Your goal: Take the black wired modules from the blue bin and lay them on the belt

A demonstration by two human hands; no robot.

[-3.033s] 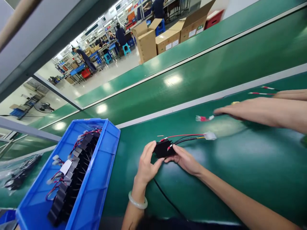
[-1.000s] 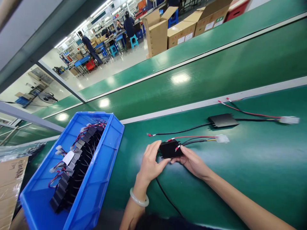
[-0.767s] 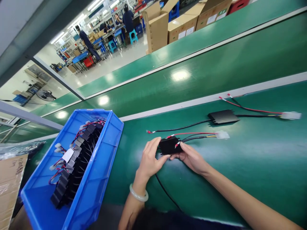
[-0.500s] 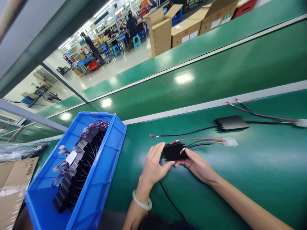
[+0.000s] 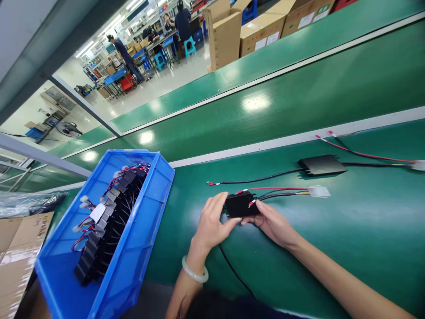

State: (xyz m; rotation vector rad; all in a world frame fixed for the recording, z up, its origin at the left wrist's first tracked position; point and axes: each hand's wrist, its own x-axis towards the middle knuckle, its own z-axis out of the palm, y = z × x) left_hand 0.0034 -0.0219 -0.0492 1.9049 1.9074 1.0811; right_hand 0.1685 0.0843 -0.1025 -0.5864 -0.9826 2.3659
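Note:
Between my two hands is a black power module (image 5: 241, 204), a flat box with finned edges. My left hand (image 5: 212, 221) grips its left side, thumb at the near edge and fingers over the far left corner. My right hand (image 5: 272, 221) pinches its right end, near a red-tipped wire terminal. Red, black and yellow wires run right from it to a clear white connector (image 5: 319, 192). A black cable (image 5: 232, 270) trails from the left end towards me. Farther back lies a second black module (image 5: 322, 165), untouched, with a cable on either side.
On the left stands a blue bin (image 5: 146, 230) holding a row of similar modules with wires and a white slip. Beside it are a cardboard box (image 5: 26, 257) and plastic bags (image 5: 29, 204). A white rail (image 5: 265, 145) borders the green bench; people work far behind.
The camera view has shifted slightly. Both hands keep the same hold on the black power module, which stays in nearly the same place.

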